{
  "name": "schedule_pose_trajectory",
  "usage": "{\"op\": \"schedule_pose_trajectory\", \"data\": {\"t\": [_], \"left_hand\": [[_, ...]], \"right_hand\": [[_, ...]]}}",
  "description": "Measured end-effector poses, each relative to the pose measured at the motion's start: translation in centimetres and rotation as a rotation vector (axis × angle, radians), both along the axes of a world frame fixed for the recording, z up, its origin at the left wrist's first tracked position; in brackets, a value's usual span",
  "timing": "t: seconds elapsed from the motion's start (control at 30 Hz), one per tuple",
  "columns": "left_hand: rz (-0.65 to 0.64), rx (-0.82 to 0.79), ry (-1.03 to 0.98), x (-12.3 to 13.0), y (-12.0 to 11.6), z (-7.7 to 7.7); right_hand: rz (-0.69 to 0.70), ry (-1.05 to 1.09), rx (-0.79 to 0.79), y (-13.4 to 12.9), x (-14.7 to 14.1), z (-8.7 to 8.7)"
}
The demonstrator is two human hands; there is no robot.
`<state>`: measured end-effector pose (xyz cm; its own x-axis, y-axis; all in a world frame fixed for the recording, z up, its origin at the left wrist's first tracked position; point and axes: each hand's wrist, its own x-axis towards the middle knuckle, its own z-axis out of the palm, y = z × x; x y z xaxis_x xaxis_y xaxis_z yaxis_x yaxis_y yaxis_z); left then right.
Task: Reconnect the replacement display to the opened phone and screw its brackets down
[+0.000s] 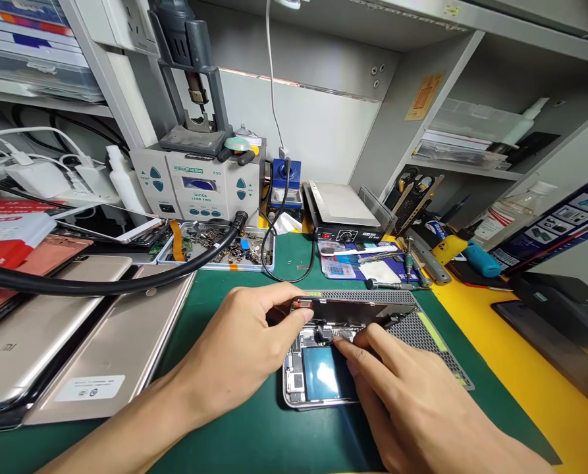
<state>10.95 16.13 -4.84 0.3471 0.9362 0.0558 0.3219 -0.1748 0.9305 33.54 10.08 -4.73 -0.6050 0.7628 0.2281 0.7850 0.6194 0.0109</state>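
Note:
An opened phone-like device (323, 374) lies on the green mat, showing its dark battery and circuit board. Its screen panel (355, 311) stands tilted up along the far edge. My left hand (254, 339) pinches the panel's left end between thumb and fingers. My right hand (397, 375) leans over the device's right side, fingers bent and drawn together. Its index fingertip touches the inside near a small black part (324, 334) at the top of the battery. Whatever lies under that fingertip is hidden.
Screwdrivers (397, 285) and a toothbrush (357, 250) lie behind the device. A parts tray (219, 253) and a hot air station (199, 184) stand back left, with its black hose (126, 284) crossing phone back covers (110, 349). A heating plate (346, 210) sits behind.

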Motion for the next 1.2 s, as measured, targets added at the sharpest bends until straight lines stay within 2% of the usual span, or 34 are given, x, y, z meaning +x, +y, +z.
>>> {"op": "schedule_pose_trajectory", "data": {"t": [0.47, 0.67, 0.87, 1.1, 1.2], "left_hand": [[-0.007, 0.017, 0.018, 0.1, -0.2, 0.1], [-0.008, 0.007, -0.006, 0.1, -0.4, 0.1], [-0.002, 0.001, -0.009, -0.1, -0.3, -0.1], [0.019, 0.023, -0.036, 0.1, 0.1, 0.0], [0.025, 0.034, -0.046, 0.2, 0.2, 0.0]], "right_hand": [[0.019, -0.118, 0.172, -0.5, -1.1, -1.2], [-0.017, -0.106, 0.148, -0.6, -1.8, -1.0], [-0.095, -0.025, -0.013, -0.9, -0.7, -0.1], [-0.062, -0.038, -0.009, -0.9, 0.2, -0.4], [-0.019, -0.053, 0.051, -0.7, 0.0, -0.6]]}}
